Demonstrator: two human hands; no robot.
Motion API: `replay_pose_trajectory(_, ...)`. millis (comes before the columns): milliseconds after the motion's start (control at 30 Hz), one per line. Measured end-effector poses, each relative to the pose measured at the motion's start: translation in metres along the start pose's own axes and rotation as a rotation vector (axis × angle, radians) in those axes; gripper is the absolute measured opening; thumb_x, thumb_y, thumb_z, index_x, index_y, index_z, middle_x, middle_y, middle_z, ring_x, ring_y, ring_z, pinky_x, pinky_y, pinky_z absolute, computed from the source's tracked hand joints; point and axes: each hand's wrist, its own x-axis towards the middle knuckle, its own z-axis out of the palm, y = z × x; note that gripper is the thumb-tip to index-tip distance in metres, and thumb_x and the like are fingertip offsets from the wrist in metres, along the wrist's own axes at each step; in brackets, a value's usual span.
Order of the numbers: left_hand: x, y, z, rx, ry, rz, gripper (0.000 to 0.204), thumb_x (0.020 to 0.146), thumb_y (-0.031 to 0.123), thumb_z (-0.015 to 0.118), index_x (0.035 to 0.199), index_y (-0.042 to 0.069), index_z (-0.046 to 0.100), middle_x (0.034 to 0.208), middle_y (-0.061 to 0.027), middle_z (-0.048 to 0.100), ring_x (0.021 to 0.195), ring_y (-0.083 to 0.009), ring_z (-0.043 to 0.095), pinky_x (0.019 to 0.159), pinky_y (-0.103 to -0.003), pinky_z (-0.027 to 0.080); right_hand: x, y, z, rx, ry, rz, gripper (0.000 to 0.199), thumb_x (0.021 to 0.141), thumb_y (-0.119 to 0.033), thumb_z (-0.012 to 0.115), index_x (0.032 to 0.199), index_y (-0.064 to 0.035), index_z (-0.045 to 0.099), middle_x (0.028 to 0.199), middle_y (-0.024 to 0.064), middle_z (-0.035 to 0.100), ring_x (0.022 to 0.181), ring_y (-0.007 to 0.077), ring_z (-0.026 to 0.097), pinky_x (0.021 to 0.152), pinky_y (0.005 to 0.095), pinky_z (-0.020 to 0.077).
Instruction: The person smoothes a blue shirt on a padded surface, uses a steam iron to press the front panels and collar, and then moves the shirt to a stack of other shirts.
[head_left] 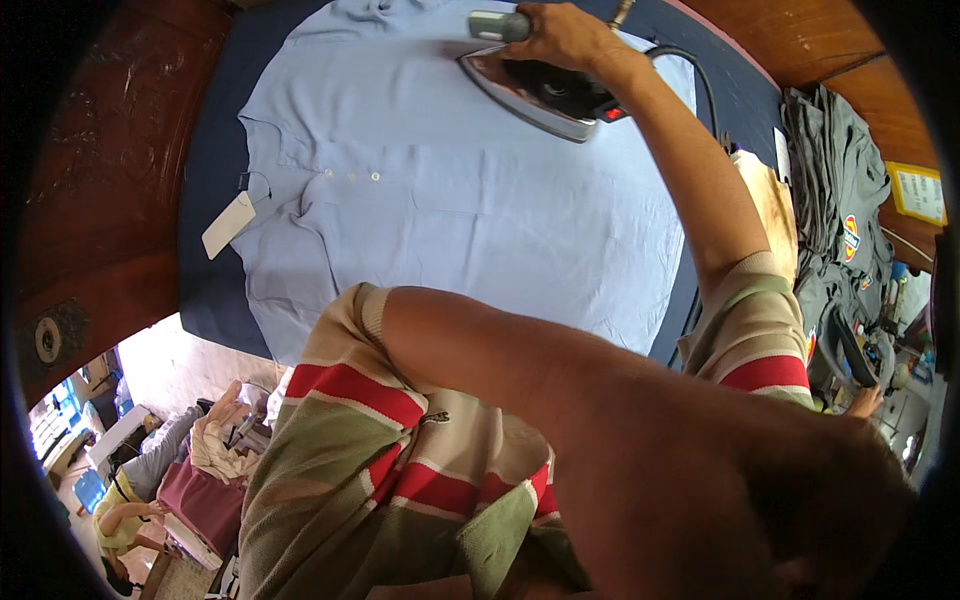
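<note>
A light blue shirt [430,230] lies spread over a dark blue padded surface [215,250], its collar end to the left with a few small buttons. A blank-looking pale tag [229,225] hangs at the neckline. My right hand [570,40] grips the handle of a clothes iron [545,95] on the far part of the shirt. The iron's tip points left and its black cord [705,85] trails off to the right. My left arm bends across my chest, very close to the view. The left hand [830,490] is a dark blur at lower right, fingers not distinguishable.
Dark grey garments [835,180] are stacked at the right beside a wooden panel [790,40]. Carved dark wood [110,150] stands at the left. Another person in yellow [120,515] is at lower left, near piled cloth [222,445]. Another hand [865,402] shows at far right.
</note>
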Motion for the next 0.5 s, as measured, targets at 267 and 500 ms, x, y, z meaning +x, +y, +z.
replay_pose_trajectory(267, -0.091, 0.044, -0.076, 0.498, 0.612, -0.293, 0.030, 0.076, 0.012, 0.059, 0.103, 0.002, 0.052, 0.092, -0.0035, 0.053, 0.080, -0.0119, 0.052, 0.075, -0.027, 0.042, -0.049, 0.121, -0.002, -0.053, 0.219, 0.226, 0.058, 0.075, -0.048, 0.064, 0.109, -0.0010, 0.060, 0.095, 0.0225, 0.064, 0.091, 0.0340, 0.063, 0.081, 0.0387, 0.0476)
replay_pose_trajectory(500, -0.251, 0.022, -0.070, 2.015, 1.145, -0.556, 0.027, 0.072, 0.002, 0.058, 0.099, 0.006, 0.061, 0.100, -0.0099, 0.059, 0.091, -0.0278, 0.055, 0.082, -0.037, 0.041, -0.093, 0.224, -0.006, 0.002, 0.418, 0.576, 0.058, 0.076, -0.051, 0.060, 0.102, 0.0008, 0.063, 0.094, 0.0252, 0.064, 0.094, 0.0354, 0.062, 0.081, 0.0390, 0.0455)
